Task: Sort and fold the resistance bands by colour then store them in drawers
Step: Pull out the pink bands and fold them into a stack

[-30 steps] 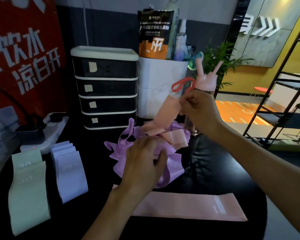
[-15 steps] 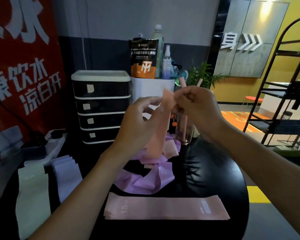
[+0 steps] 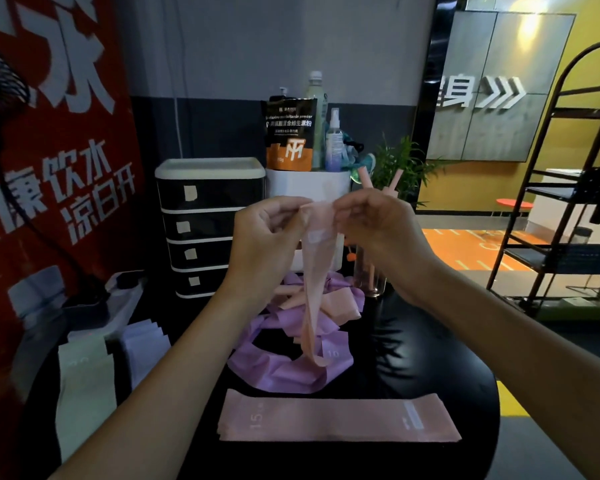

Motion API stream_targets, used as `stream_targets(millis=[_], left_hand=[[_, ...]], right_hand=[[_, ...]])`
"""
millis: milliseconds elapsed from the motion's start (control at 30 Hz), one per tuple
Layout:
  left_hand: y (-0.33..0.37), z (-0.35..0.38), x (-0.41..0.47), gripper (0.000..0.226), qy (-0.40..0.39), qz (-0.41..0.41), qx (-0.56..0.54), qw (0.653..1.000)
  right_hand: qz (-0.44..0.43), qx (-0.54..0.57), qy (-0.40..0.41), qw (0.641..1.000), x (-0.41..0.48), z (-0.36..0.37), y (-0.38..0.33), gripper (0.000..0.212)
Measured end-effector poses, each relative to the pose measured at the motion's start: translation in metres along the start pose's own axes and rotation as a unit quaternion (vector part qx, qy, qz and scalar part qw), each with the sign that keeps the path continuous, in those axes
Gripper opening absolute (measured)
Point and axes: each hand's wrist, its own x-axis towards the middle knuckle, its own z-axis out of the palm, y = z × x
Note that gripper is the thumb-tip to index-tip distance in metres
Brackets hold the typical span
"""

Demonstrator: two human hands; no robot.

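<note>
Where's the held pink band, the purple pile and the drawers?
held pink band [image 3: 314, 289]: head view, its hanging middle.
purple pile [image 3: 281, 379]: head view, front loop.
drawers [image 3: 208, 199]: head view, top drawer front.

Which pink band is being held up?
The hanging pink band, pinched by the left hand and right hand; the flat pink band lies on the table.

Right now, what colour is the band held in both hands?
The thin stretchy resistance band is peach-pink; head view shows it.

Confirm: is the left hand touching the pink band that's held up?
Touching. The head view shows the left hand pinching the top left corner of the hanging pink band; the right hand pinches the other corner.
</note>
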Motion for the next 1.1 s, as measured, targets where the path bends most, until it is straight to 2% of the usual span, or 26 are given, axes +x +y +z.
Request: stream_targets(millis=[100, 167, 200, 300, 367, 500, 600, 667, 767, 833, 933, 1033, 1100], left_hand=[[0.004, -0.001, 0.002, 0.016, -0.007, -0.008, -0.012, 1.000], [0.006, -0.003, 0.004, 0.018, -0.003, -0.008, -0.016, 1.000], [0.006, -0.004, 0.005, 0.018, 0.000, -0.002, -0.014, 1.000], [0.008, -0.007, 0.006, 0.016, 0.001, 0.008, -0.005, 1.000], [0.007, -0.007, 0.004, 0.016, -0.011, -0.004, -0.010, 1.000], [-0.001, -0.007, -0.003, 0.009, -0.026, -0.017, 0.019, 0.999], [-0.005, -0.006, -0.008, 0.010, -0.031, -0.038, 0.011, 0.999], [-0.014, -0.005, -0.014, 0.014, -0.061, -0.082, 0.005, 0.995], [-0.033, -0.006, -0.030, 0.023, -0.144, -0.152, 0.006, 0.978], [-0.045, -0.009, -0.039, 0.019, -0.183, -0.179, 0.016, 0.967], [-0.057, -0.017, -0.046, 0.013, -0.205, -0.197, 0.013, 0.959], [-0.063, -0.025, -0.049, 0.020, -0.230, -0.201, 0.007, 0.952], [-0.065, -0.031, -0.052, 0.025, -0.253, -0.201, 0.006, 0.946]], right_hand=[[0.059, 0.017, -0.047, 0.997, 0.001, 0.002, 0.001, 0.040], [0.060, -0.010, -0.072, 0.996, 0.001, 0.005, 0.002, 0.026], [0.051, -0.031, -0.064, 0.996, 0.000, 0.007, 0.000, 0.018], [0.037, -0.032, -0.036, 0.998, 0.000, 0.012, -0.001, 0.034], [0.032, -0.013, -0.027, 0.999, 0.000, 0.014, -0.004, 0.037], [0.042, 0.017, -0.030, 0.999, 0.002, 0.013, -0.010, 0.015], [0.044, 0.006, -0.018, 0.999, 0.002, 0.014, -0.014, 0.020], [0.045, 0.021, 0.012, 0.999, 0.001, 0.015, -0.014, 0.021], [0.052, 0.027, 0.047, 0.997, 0.000, 0.011, -0.010, 0.016], [0.052, 0.035, 0.063, 0.996, -0.001, 0.005, -0.004, 0.010], [0.074, 0.049, 0.102, 0.991, -0.008, -0.008, 0.010, 0.023], [0.102, 0.039, 0.121, 0.987, -0.024, -0.020, 0.028, 0.035], [0.112, 0.027, 0.128, 0.985, -0.038, -0.028, 0.042, 0.035]])
